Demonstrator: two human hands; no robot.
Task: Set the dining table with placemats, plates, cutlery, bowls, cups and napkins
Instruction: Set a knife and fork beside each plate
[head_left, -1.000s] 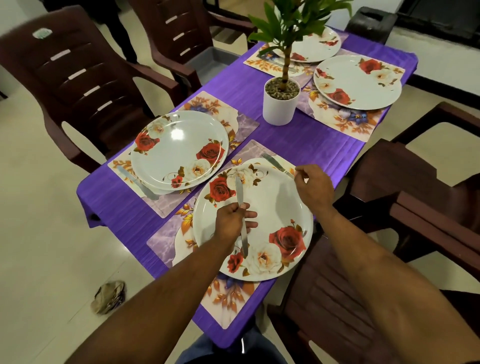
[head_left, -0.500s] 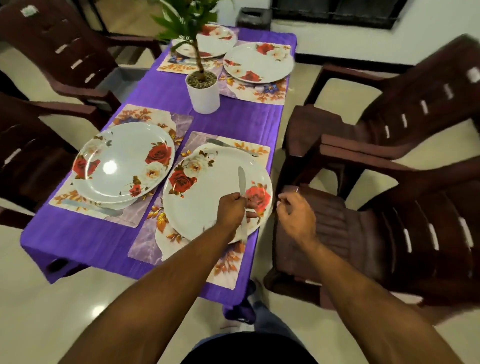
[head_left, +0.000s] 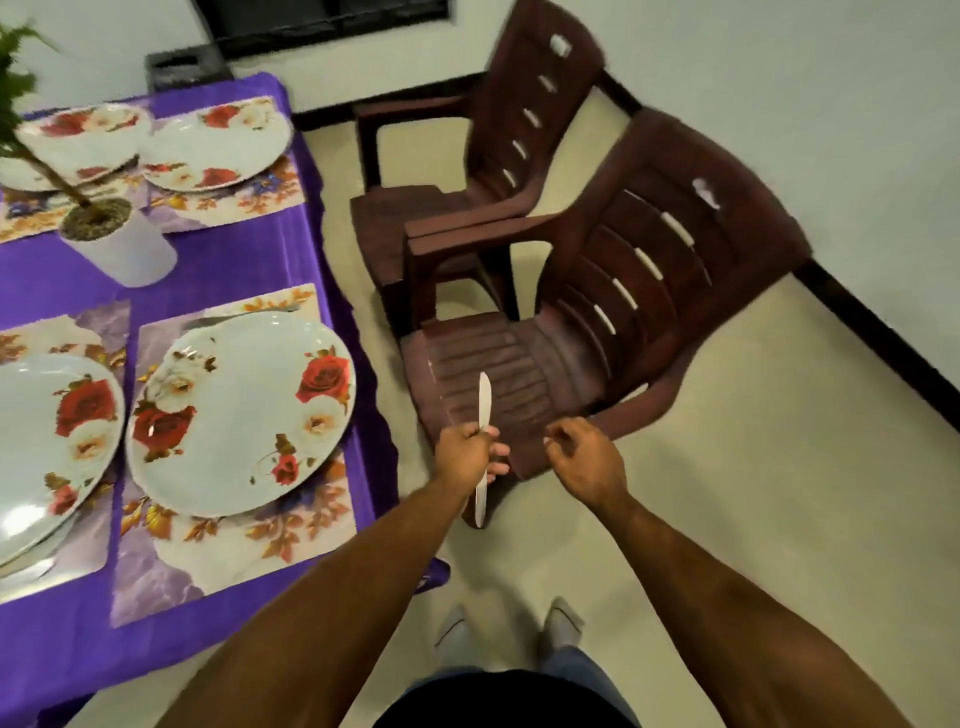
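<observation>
While the left hand (head_left: 466, 451) grips a knife (head_left: 483, 447) upright (blade up, handle below the fist) over the seat of a brown chair (head_left: 571, 332), off the purple-clothed table (head_left: 244, 260), the right hand (head_left: 584, 457) hangs beside it, loosely curled, holding nothing.

My forearms (head_left: 332, 613) are bare, no sleeves showing. I see a black top (head_left: 498, 701), blue jeans (head_left: 576, 662) and pale grey shoes (head_left: 563, 621).
</observation>
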